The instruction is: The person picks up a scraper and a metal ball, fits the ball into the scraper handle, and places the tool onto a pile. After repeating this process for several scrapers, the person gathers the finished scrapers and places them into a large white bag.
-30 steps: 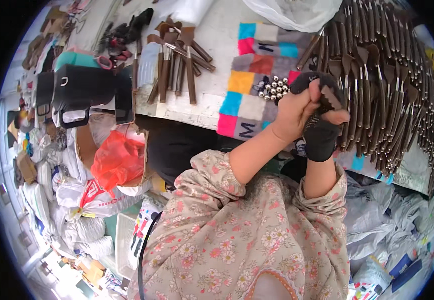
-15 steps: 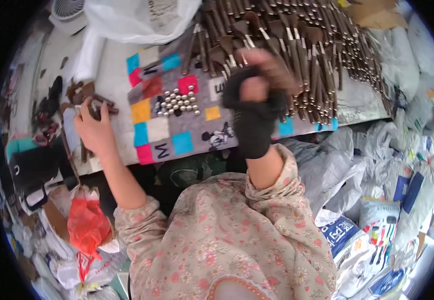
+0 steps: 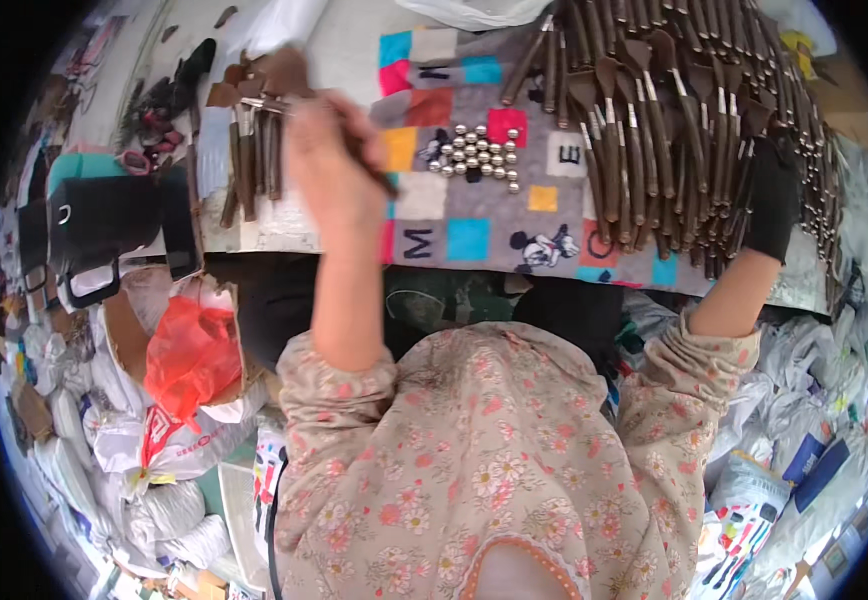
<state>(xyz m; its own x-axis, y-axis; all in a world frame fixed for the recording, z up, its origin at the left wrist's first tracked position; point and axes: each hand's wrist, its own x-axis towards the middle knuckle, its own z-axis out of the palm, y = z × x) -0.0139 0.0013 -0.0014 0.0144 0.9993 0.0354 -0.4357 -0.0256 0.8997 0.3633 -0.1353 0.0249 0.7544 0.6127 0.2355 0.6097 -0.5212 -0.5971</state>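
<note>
One dark-brown makeup brush is in the grasp of the bare left hand, fingers curled around its handle; hand and brush are blurred. It slants in the air, bristle head up and to the left, handle end toward the lower right, over the bare table left of the patchwork-print cloth. Just left of the hand lies a small heap of similar brushes. The right hand, in a black glove, is well apart, at the right part of a broad spread of brown-handled brushes — its fingertips are lost among the handles, so whether they grip anything I cannot tell. Between the two hands, a cluster of shiny silver balls sits on the cloth. Below the table's left end, a red plastic bag fills a cardboard box.
</note>
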